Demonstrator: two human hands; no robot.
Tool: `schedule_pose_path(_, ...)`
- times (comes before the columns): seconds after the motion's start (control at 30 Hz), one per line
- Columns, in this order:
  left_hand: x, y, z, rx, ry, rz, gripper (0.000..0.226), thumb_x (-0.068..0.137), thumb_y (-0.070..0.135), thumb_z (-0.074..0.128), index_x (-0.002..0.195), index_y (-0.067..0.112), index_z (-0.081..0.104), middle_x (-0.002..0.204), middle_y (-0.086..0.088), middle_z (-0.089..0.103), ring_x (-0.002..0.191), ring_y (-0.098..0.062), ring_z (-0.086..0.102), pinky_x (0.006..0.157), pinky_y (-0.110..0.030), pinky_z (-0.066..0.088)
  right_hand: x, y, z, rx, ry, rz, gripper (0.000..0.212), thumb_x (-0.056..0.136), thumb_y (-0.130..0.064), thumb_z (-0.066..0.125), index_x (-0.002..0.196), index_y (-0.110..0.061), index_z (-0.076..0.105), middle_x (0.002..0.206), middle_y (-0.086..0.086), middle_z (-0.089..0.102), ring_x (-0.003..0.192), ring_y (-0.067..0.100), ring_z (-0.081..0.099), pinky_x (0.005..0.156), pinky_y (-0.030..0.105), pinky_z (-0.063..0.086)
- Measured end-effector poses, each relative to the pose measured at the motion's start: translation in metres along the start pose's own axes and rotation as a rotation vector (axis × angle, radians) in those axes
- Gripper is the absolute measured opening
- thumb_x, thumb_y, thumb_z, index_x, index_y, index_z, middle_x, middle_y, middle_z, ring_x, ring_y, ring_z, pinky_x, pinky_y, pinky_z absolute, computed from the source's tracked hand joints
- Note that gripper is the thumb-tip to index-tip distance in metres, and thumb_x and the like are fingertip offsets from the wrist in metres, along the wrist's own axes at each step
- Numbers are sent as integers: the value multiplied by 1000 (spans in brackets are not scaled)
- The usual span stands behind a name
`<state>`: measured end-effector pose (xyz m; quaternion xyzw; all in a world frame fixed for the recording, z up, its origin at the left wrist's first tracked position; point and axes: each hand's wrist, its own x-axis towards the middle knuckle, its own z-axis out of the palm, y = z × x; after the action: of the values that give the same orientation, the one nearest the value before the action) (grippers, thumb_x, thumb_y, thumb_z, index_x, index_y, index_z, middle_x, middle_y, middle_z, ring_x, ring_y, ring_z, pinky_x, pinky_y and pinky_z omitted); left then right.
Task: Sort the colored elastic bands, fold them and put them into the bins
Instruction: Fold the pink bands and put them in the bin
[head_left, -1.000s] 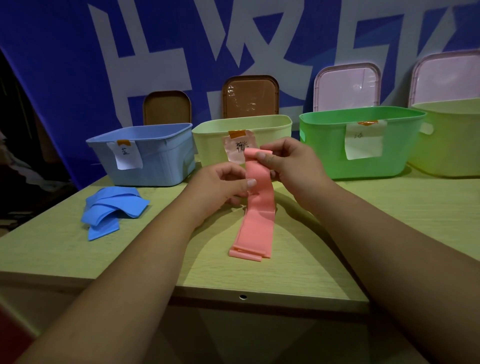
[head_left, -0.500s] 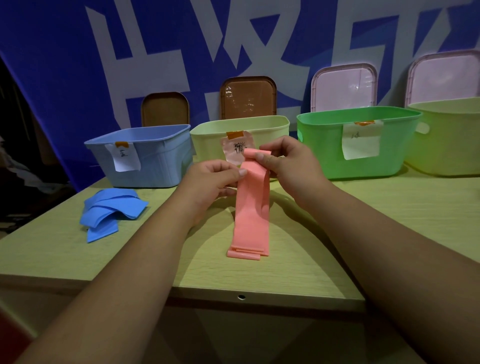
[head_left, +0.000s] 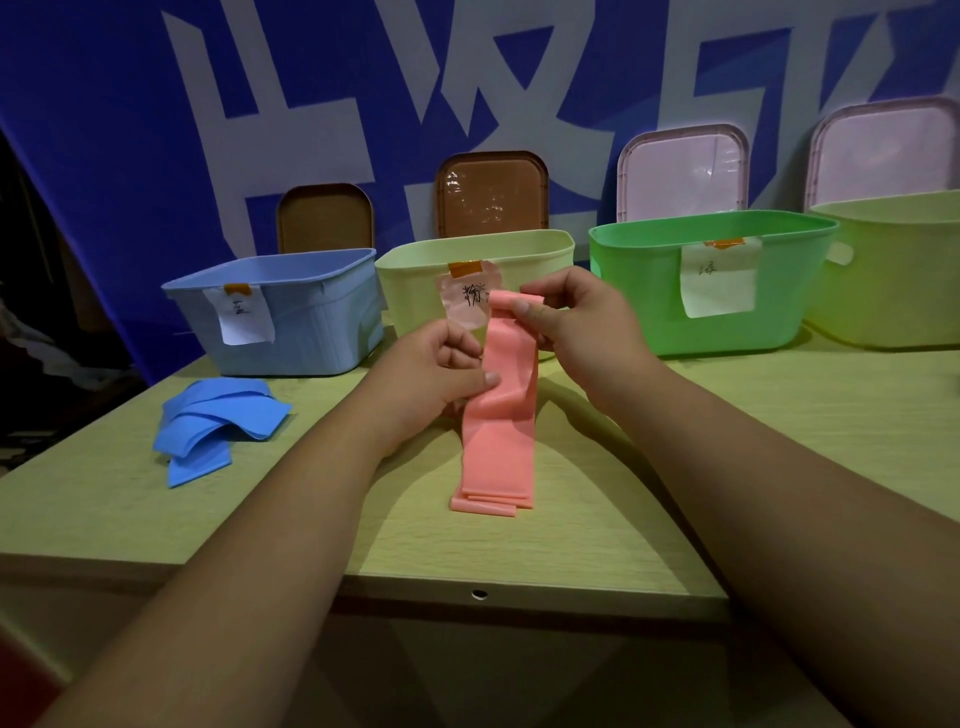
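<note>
A pink elastic band hangs lengthwise over the table's middle, its lower end resting folded on the wood. My right hand pinches its top end in front of the pale yellow bin. My left hand pinches the band's left edge a little lower down. A loose heap of blue bands lies on the table at the left, in front of the blue bin.
A green bin and a larger yellow-green bin stand at the back right. Several lids lean against the blue banner behind the bins. The table's front edge runs below my forearms.
My left hand slid down the band's left edge. The right hand keeps its hold on the top end, and the band now hangs straighter.
</note>
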<state>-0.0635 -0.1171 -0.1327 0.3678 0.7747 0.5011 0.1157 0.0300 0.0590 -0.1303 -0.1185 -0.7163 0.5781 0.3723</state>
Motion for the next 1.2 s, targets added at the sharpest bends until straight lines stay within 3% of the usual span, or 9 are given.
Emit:
schedule_pose_path(0.2, 0, 1, 1, -47, -8, -14, 33, 89, 27, 87, 114, 22, 66, 101, -7, 77, 84, -23, 76, 65, -37, 62, 4, 1, 0, 50, 6, 6, 23, 90, -24, 87, 107, -17, 74, 100, 1, 73, 90, 18, 71, 71, 28, 59)
schedule_pose_path(0.5, -5, 5, -2, -225, -58, -68, 41, 90, 21, 84, 125, 16, 64, 120, -16, 75, 107, -36, 76, 96, -56, 60, 6, 2, 0, 71, 19, 31, 29, 85, -28, 90, 106, -15, 74, 98, 1, 72, 83, 14, 68, 72, 31, 59)
schedule_pose_path(0.57, -6, 5, -2, -147, -86, -78, 44, 87, 23, 88, 124, 19, 64, 117, -13, 76, 94, -35, 78, 85, -55, 63, 7, 3, 0, 60, 23, 32, 28, 87, -27, 89, 107, -16, 74, 98, 0, 72, 84, 14, 68, 73, 32, 60)
schedule_pose_path(0.67, -9, 4, 1, 26, -111, -63, 45, 86, 29, 90, 120, 25, 61, 113, -4, 74, 55, -21, 63, 46, -36, 51, 7, 3, -1, 43, 24, 30, 26, 89, -27, 87, 108, -16, 73, 100, -1, 73, 89, 15, 70, 75, 32, 62)
schedule_pose_path(0.77, -9, 3, 2, 202, -79, -18, 43, 88, 28, 89, 118, 29, 58, 111, 5, 72, 45, -6, 54, 42, -28, 44, 5, 2, -1, 37, 20, 34, 26, 89, -27, 85, 109, -16, 73, 101, -1, 72, 89, 15, 70, 73, 31, 61)
schedule_pose_path(0.9, -12, 6, 1, 230, -65, -10, 45, 85, 26, 91, 115, 30, 58, 108, 6, 71, 49, -4, 57, 44, -26, 46, 4, 2, 0, 42, 11, 30, 28, 89, -28, 86, 109, -16, 72, 98, -2, 71, 84, 12, 68, 68, 26, 55)
schedule_pose_path(1.03, -19, 11, -3, 180, -36, 46, 22, 93, 41, 81, 104, 29, 66, 98, 3, 72, 60, -11, 62, 55, -34, 50, 4, 3, 0, 40, 8, 26, 26, 88, -29, 86, 106, -16, 72, 94, -1, 71, 79, 10, 66, 64, 22, 54)
schedule_pose_path(1.13, -25, 16, -8, 181, -186, 93, 15, 91, 40, 82, 98, 27, 76, 95, 3, 77, 82, -15, 71, 77, -35, 59, 5, 4, 2, 47, 0, 27, 28, 85, -29, 88, 104, -16, 72, 93, 1, 71, 79, 14, 67, 67, 28, 55)
schedule_pose_path(1.2, -29, 18, -10, 180, -326, 100, 12, 89, 33, 85, 100, 29, 80, 95, 2, 77, 87, -15, 69, 82, -34, 58, 4, 4, 2, 45, 0, 32, 28, 85, -29, 88, 104, -16, 72, 93, 2, 70, 79, 14, 66, 68, 30, 56)
